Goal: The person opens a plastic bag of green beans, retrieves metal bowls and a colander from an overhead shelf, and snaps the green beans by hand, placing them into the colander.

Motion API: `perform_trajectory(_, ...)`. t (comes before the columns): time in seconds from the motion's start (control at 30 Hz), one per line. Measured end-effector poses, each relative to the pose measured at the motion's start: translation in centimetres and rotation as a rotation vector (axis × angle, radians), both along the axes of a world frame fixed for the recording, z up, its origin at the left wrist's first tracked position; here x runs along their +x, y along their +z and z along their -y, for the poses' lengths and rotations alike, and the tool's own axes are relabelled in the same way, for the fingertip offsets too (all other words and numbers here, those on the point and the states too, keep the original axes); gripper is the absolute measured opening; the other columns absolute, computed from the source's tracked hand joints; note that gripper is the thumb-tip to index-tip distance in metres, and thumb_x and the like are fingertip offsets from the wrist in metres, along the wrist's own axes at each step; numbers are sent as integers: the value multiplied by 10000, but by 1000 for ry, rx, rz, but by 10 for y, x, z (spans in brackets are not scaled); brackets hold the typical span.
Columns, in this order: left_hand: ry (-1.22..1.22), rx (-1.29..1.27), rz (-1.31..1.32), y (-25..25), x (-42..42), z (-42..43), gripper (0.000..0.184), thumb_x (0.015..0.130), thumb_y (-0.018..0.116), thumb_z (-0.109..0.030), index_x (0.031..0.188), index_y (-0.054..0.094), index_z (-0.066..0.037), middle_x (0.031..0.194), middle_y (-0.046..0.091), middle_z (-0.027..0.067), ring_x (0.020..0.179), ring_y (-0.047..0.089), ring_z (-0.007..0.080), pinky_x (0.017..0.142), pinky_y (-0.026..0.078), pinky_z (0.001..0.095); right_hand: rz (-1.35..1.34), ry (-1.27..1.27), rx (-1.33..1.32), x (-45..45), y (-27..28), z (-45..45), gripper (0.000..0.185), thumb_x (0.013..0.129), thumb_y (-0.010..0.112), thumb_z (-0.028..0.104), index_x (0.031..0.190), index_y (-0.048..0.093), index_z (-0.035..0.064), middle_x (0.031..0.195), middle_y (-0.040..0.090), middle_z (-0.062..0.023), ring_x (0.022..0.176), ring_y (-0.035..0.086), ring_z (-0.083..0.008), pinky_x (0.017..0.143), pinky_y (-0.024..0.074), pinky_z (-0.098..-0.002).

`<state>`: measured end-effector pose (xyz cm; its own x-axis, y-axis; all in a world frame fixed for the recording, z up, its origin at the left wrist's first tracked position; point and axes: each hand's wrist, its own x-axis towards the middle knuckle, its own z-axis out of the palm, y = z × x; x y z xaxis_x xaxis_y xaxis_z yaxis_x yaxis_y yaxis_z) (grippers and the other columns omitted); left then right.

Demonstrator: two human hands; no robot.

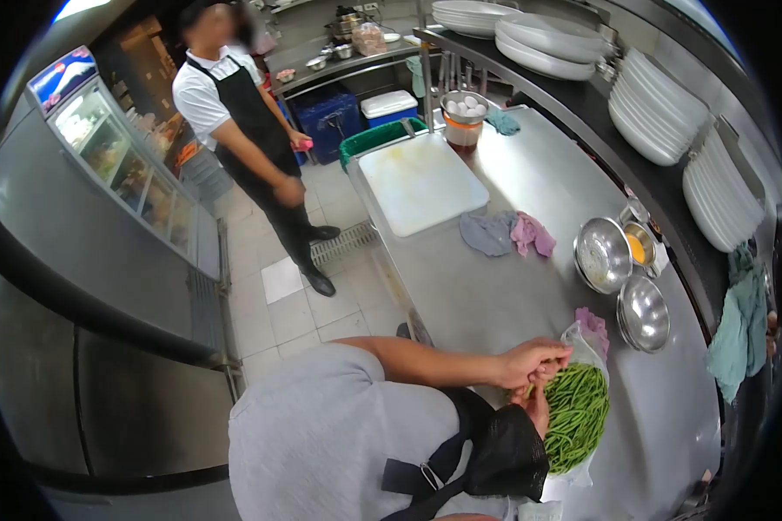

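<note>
A heap of long green beans (575, 418) lies on a clear plastic bag (593, 349) at the table's near edge. My left hand (530, 365) is closed, its fingers pinched together at the upper left edge of the heap. Just below it my right hand (538, 406) is closed too, close against the left, with a bit of green bean showing between them. Black cloth of the apron (506, 451) hides part of my right hand and forearm. How many beans the fingers grip is too small to tell.
Metal bowls (603, 254) and a small pot with yellow liquid (639, 248) stand beyond the beans. Cloths (488, 234), a white cutting board (422, 182) and a container of eggs (464, 122) sit farther along. Stacked plates (656, 106) fill the shelf. A person (248, 130) stands across the aisle.
</note>
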<state>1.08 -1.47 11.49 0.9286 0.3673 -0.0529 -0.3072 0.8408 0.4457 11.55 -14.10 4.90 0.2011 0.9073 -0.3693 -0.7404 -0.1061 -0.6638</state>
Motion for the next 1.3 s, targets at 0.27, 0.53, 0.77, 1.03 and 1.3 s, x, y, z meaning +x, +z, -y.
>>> perform_trajectory(0.27, 218, 831, -389, -16, -2, -17, 223, 1044, 591, -270, 1122, 652, -69, 807, 581, 5, 749, 557, 75, 631, 454, 235, 504, 258, 12, 9, 18, 20, 228, 1039, 581, 171, 1137, 679, -10, 798, 607, 0, 665, 514, -89, 594, 396, -240)
perform_trajectory(0.53, -143, 2152, -539, 22, -28, -6, 335, 942, 623, -171, 1265, 666, -92, 1228, 686, 142, 1174, 616, 314, 1172, 307, 568, 1316, 157, -59, 7, 22, 22, 180, 916, 608, 140, 895, 644, -35, 718, 614, -240, 636, 618, -390, 641, 504, -440)
perform_trajectory(0.77, -467, 2052, -718, -42, -30, 1, 191, 944, 624, -223, 1020, 694, -62, 852, 703, 204, 831, 673, 414, 758, 511, 526, 1393, 218, -61, 9, 33, 36, 175, 864, 590, 102, 901, 645, -60, 785, 657, -261, 764, 664, -443, 728, 527, -494)
perform_trajectory(1.03, -439, 1968, -509, -31, -16, 11, 198, 938, 630, -209, 917, 653, -13, 861, 691, 220, 837, 651, 444, 718, 484, 540, 1360, 324, -120, 18, 35, 48, 180, 855, 587, 110, 897, 666, -46, 816, 680, -266, 777, 670, -448, 740, 537, -496)
perform_trajectory(1.3, 90, 1431, -452, -54, 46, 29, 195, 980, 657, -164, 1063, 682, 11, 820, 626, 91, 708, 587, 198, 652, 467, 344, -21, -531, 76, 70, -8, 66, 143, 964, 492, 105, 987, 614, 33, 683, 516, 0, 539, 397, -98, 477, 312, -252)
